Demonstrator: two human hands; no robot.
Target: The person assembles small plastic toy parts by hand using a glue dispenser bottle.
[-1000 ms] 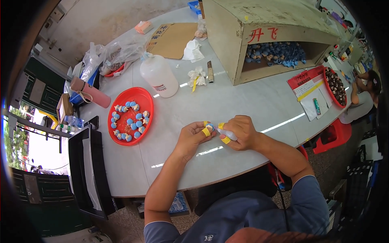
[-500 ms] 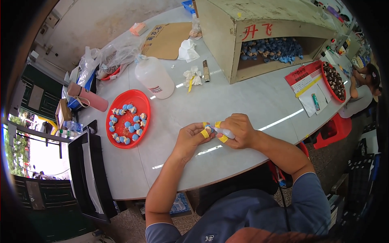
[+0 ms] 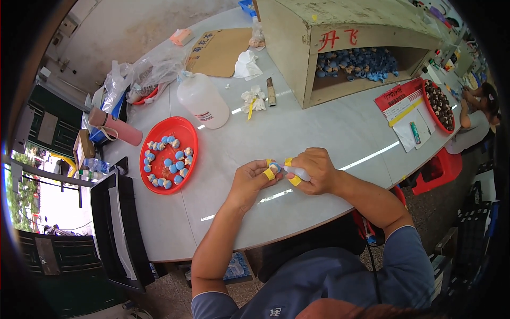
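Observation:
Over the near part of the table, my left hand (image 3: pixel 249 182) pinches a small blue-and-cream figure piece (image 3: pixel 275 167) between thumb and fingers. My right hand (image 3: pixel 317 173) is closed around a small translucent squeeze bottle (image 3: pixel 300 173), its nozzle pointing left at the piece. Whether nozzle and piece touch is too small to tell. Yellow tape wraps several fingertips on both hands. To the left, a round red tray (image 3: pixel 189 139) carries several similar blue-and-cream pieces, laid mostly around its inner edge.
A large white plastic bottle (image 3: pixel 204 101) stands beyond the tray, with a pink flask (image 3: pixel 119 129) left of it. An open wooden box (image 3: pixel 305 66) full of blue pieces is at the back. Far right are papers (image 3: pixel 406 114), a red bowl (image 3: pixel 450 127) of brown pieces and another person (image 3: pixel 475 119).
Both hands stay in nearly the same place. The blue-and-cream piece is turned slightly and shows more, with the bottle's nozzle still at it.

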